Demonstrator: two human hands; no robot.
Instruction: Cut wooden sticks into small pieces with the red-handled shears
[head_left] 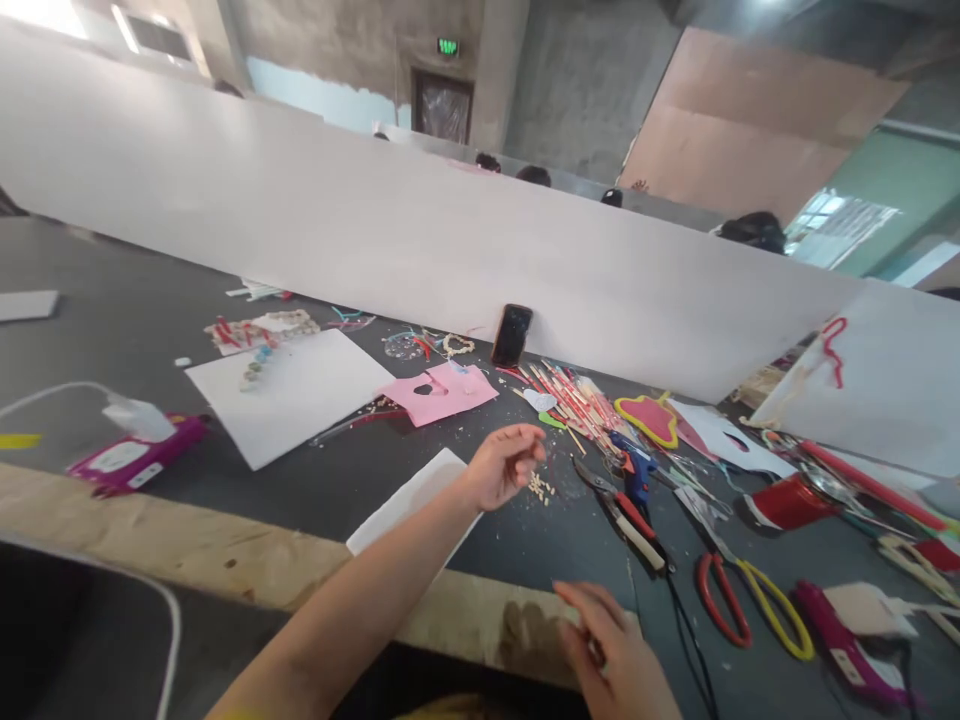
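Observation:
My left hand [504,466] hovers over the dark table, its fingers curled together near small pale bits [541,488]; whatever it may pinch is too small to make out. Lower down, at the wooden front edge, is my right hand [611,650], fingers bent and somewhat apart, with nothing visible in it. A white sheet [409,500] lies partly under my left forearm. Beyond the left hand are a pink cut-out sheet [441,393], a white paper piece [540,400] and a green one [551,420]. Pliers [626,520] and a blue glue gun [636,468] lie to the right.
Red-and-yellow-handled scissors [720,560], a red can [799,502] and a purple power strip [851,645] occupy the right. A phone [513,335] leans on the white partition [375,215]. Another purple strip [139,455] and a large white sheet [292,390] are left. Heads show beyond the partition.

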